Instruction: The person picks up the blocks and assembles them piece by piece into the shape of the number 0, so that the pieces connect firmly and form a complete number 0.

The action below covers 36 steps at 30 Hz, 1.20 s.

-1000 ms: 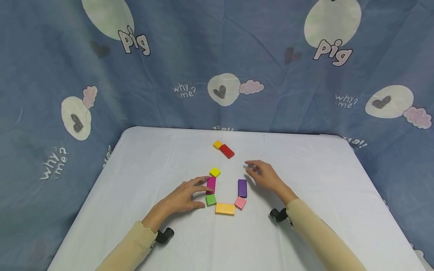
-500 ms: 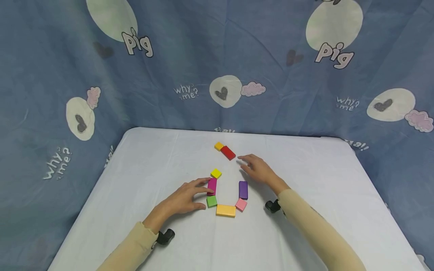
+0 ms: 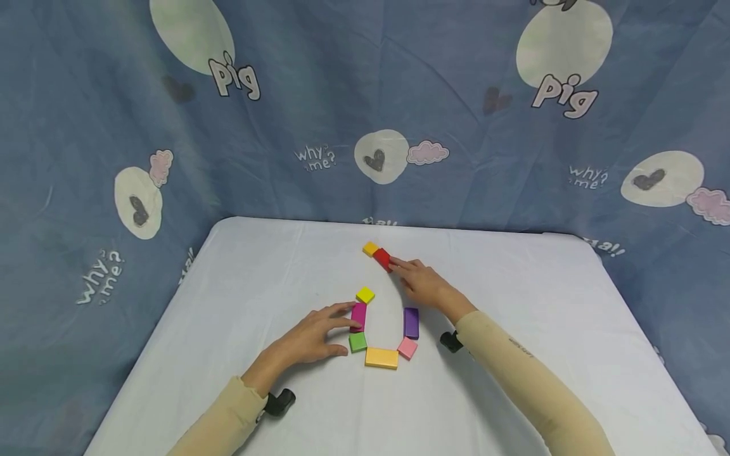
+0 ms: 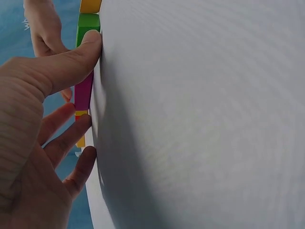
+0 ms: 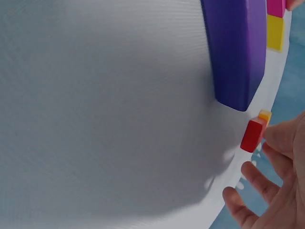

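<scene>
My left hand point(image 3: 310, 334) rests beside the magenta block point(image 3: 358, 313), its fingertips touching it and its thumb near the green block point(image 3: 358, 342). The fingers look fairly straight. Farther back, my right hand point(image 3: 424, 285) reaches the near end of the red block point(image 3: 381, 256); its fingertips cover that end. In the right wrist view, the other fingers of this hand are spread apart. Against the red block's far end lies a small amber block point(image 3: 370, 248). A yellow block point(image 3: 365, 295) sits at the magenta block's far end.
A purple block point(image 3: 411, 323) lies right of the magenta one, with a pink block point(image 3: 407, 348) at its near end. The long orange block point(image 3: 381, 358) lies between green and pink. Behind the white table point(image 3: 502, 266) hangs a blue printed cloth point(image 3: 319, 82).
My right hand has moved left and away from me, from beyond the purple block to the red block. My left hand stays at the magenta block. The head view has shifted slightly.
</scene>
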### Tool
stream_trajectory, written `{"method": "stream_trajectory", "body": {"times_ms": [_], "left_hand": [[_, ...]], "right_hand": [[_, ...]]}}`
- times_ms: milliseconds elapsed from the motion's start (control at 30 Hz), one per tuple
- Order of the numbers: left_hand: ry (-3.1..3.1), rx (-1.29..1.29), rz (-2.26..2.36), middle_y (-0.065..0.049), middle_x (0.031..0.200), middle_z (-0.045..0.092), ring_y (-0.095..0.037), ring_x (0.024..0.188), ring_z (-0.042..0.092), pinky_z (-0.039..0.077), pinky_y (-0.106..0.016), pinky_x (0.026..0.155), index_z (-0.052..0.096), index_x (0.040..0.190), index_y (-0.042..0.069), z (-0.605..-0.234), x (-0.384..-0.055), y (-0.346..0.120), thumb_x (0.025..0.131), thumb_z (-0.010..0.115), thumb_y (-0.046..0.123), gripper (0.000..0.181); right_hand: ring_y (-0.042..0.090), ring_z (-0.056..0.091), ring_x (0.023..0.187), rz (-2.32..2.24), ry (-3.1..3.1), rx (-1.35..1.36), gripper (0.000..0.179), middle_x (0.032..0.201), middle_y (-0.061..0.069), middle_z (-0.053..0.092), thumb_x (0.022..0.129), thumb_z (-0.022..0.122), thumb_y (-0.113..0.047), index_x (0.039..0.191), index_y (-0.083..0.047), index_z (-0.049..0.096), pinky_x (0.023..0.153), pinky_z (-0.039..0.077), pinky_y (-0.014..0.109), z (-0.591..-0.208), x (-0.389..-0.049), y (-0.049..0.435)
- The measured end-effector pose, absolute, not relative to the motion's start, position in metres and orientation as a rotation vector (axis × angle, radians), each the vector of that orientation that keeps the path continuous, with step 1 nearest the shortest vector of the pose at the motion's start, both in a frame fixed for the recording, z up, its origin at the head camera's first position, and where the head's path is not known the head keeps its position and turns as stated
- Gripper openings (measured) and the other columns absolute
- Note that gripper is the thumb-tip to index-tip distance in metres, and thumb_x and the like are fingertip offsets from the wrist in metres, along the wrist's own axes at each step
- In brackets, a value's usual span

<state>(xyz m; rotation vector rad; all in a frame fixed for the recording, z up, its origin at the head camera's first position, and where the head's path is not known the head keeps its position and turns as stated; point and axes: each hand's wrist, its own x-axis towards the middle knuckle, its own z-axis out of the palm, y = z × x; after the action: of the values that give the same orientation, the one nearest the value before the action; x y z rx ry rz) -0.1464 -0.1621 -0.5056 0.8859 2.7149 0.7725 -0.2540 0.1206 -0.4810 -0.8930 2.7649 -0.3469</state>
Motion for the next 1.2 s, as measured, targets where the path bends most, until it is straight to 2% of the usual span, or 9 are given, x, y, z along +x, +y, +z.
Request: {"method": "stream_trajectory", "body": {"times_ms": [267,633,900,1067,1200], "left_hand": [[2.725,0.881,0.777,-0.006,0.152,0.039,-0.026,0.138,0.037,0.035,-0.05,0.105,0.066,0.128,0.021,-0.506,-0.146,-0.166,0.08,0.082,0.027,0.052],[2.712,0.88,0.792,-0.005,0.153,0.037,-0.025,0.139,0.036,0.034,-0.051,0.105,0.065,0.129,0.022,-0.507,-0.145,-0.167,0.08,0.082,0.027,0.052],[2.7,0.896,0.786,-0.006,0.152,0.039,-0.025,0.138,0.037,0.034,-0.051,0.105,0.064,0.13,0.022,-0.507,-0.146,-0.165,0.081,0.081,0.029,0.052],[2.696,0.902,0.791,-0.005,0.152,0.039,-0.025,0.138,0.037,0.035,-0.05,0.103,0.065,0.129,0.022,-0.506,-0.146,-0.164,0.081,0.081,0.029,0.051],[2.707,0.906,0.773,-0.006,0.152,0.039,-0.025,0.138,0.037,0.036,-0.05,0.103,0.065,0.13,0.021,-0.505,-0.146,-0.166,0.081,0.081,0.03,0.052]], "right_hand": [[0.028,0.035,0.136,-0.274,2.776,-0.831,0.052,0.16,0.0,0.025,0.103,0.046,-0.018,0.153,-0.016,0.034,0.108,0.032,0.051,-0.484,-0.26,0.117],[0.028,0.038,0.134,-0.265,2.902,-0.794,0.05,0.151,0.008,0.04,0.1,0.056,-0.024,0.147,-0.012,0.045,0.107,0.036,0.048,-0.486,-0.272,0.114],[0.033,0.033,0.138,-0.286,2.831,-1.021,0.051,0.155,0.008,0.034,0.101,0.048,-0.014,0.151,-0.009,0.037,0.107,0.032,0.057,-0.475,-0.277,0.098],[0.03,0.028,0.141,-0.176,2.806,-1.024,0.053,0.159,0.004,0.026,0.102,0.046,-0.015,0.154,-0.012,0.031,0.109,0.027,0.058,-0.474,-0.286,0.086],[0.029,0.025,0.143,-0.109,2.793,-1.001,0.055,0.159,0.003,0.027,0.102,0.046,-0.015,0.155,-0.014,0.029,0.11,0.025,0.058,-0.475,-0.293,0.079]]}}
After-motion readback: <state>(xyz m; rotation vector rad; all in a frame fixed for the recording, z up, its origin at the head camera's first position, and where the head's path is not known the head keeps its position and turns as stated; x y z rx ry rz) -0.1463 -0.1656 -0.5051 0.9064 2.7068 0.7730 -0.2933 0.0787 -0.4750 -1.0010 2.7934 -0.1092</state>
